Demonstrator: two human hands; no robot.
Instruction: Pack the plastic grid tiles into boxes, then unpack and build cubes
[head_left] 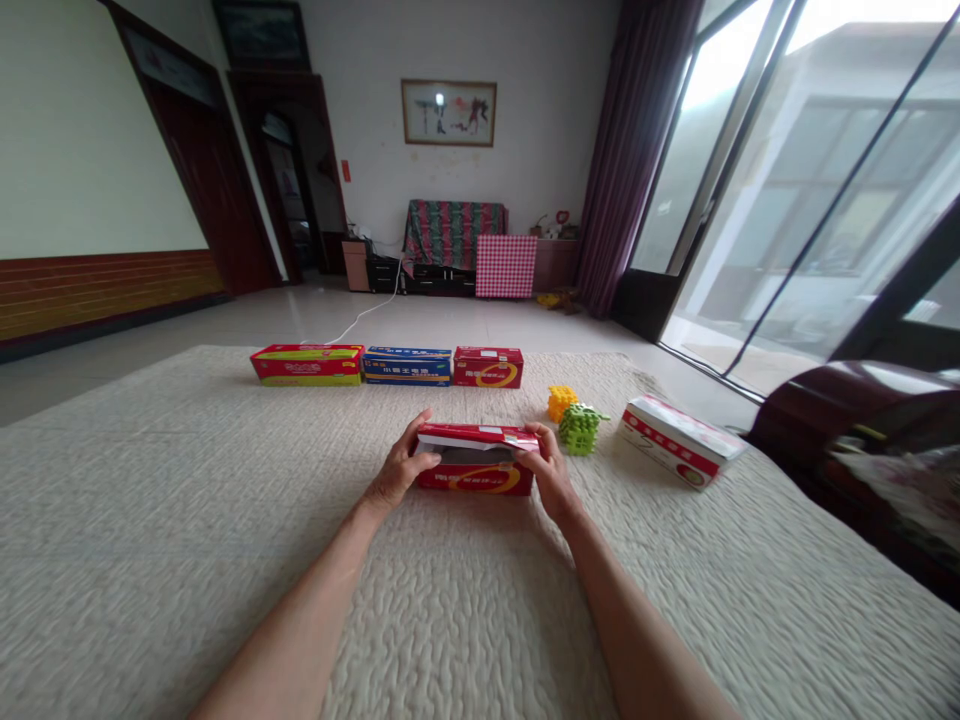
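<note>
Two hands clasp red box [475, 460] mid-surface on beige quilt [150, 520]: left hand [397, 470] wraps left end, right hand [546, 470] right end. Best keep grip even, box level, flap controlled. Box long, red with yellow swoosh, top flap partly lifted. Green block [581, 428] just beside right hand.

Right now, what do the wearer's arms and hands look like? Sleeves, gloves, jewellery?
Both forearms are bare as far as the frame shows, no sleeves visible. Left hand and right hand wear no gloves. No watch, bracelet or ring shows, though the fingers are too small to rule out a ring. No cables or markings.
</note>
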